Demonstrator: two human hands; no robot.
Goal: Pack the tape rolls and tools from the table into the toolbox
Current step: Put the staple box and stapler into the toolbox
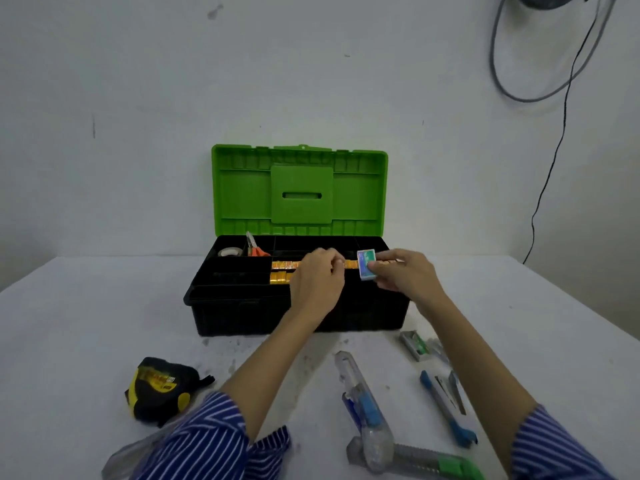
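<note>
The black toolbox (235, 313) stands open on the table, its green lid (300, 190) upright against the wall. Its tray holds a clear tape roll (230, 252), orange-handled scissors (255, 247) and rows of small yellow boxes (281, 271). Over the tray, my left hand (317, 278) is curled with fingertips down on the yellow boxes; what it holds is hidden. My right hand (403, 271) pinches a small blue-white box (366, 264) above the tray's right part.
On the white table in front lie a yellow-black tape measure (160, 388), a clear blue utility knife (360, 396), a grey-green cutter (426, 462), a blue tool (446, 410), loose blades (453, 393) and a small staple box (414, 344). Cables (561, 109) hang on the right wall.
</note>
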